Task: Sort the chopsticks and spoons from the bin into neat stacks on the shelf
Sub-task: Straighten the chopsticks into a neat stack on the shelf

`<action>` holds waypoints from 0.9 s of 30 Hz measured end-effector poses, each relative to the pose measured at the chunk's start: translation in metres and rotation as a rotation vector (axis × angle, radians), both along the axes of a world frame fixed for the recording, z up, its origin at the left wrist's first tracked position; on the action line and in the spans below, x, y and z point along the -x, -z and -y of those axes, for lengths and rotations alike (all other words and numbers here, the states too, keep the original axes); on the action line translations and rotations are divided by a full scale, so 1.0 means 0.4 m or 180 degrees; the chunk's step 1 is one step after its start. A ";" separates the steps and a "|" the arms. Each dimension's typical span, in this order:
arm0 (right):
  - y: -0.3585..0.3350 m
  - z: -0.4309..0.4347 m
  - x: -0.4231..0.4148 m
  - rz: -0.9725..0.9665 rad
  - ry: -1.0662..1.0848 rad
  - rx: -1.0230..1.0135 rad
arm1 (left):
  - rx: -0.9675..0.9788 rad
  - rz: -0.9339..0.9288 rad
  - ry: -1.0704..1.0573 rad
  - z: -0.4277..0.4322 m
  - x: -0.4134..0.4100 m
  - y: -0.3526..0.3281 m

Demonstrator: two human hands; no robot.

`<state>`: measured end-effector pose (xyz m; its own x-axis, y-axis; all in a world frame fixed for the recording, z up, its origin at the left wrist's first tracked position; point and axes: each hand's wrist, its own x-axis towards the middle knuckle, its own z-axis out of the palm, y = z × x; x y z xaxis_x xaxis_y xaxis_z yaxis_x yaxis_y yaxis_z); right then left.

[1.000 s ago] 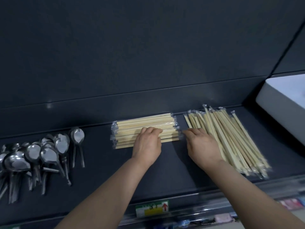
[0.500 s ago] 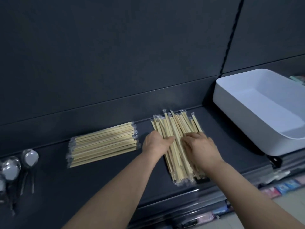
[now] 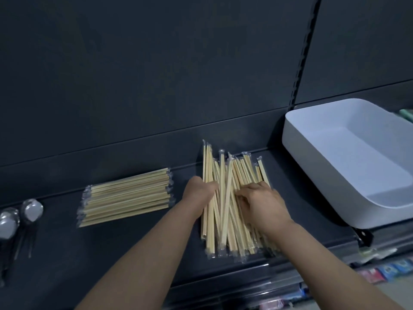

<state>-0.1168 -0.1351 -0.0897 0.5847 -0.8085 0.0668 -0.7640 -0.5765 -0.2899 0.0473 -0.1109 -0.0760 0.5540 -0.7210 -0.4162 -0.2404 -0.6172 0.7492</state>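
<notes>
A loose, fanned pile of wrapped wooden chopsticks [image 3: 225,220] lies on the dark shelf [image 3: 55,253], running front to back. My left hand [image 3: 199,193] grips a few chopsticks at the pile's left edge, and their far ends stick up past the others. Over the right side of the pile, my right hand [image 3: 261,202] has its bent fingers hooked on the sticks. A neat stack of chopsticks [image 3: 125,198] lies crosswise to the left. Metal spoons [image 3: 31,211] sit at the far left, partly cut off.
The white bin [image 3: 324,173] stands at the right on the shelf, and nothing shows inside it. A dark back panel rises behind everything. Coloured packages [image 3: 380,271] show on a lower shelf at the bottom right.
Both hands left the neat stack and went right to the loose pile. A few sticks at the pile's left edge now poke out further back. The view swung right, bringing the bin in.
</notes>
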 end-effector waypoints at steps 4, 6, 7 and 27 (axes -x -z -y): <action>-0.024 0.011 -0.031 0.0493 0.0101 -0.0080 | 0.0457 -0.0445 -0.0064 -0.018 -0.023 -0.040; -0.043 0.007 -0.056 0.1029 0.0034 -0.0433 | 0.0814 -0.0555 -0.0023 -0.025 -0.038 -0.060; -0.054 0.003 -0.069 0.1223 -0.0059 -0.0722 | 0.1045 -0.0610 0.0028 -0.032 -0.042 -0.078; -0.019 -0.158 -0.222 0.2284 -0.0108 -0.2288 | 0.2318 -0.0631 0.0927 -0.178 -0.092 -0.155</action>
<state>-0.0281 -0.0719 -0.0823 0.6211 -0.7792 -0.0843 -0.2598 -0.1032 -0.9601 0.0843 -0.0398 -0.0141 0.2675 -0.9529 0.1428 -0.1368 0.1091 0.9846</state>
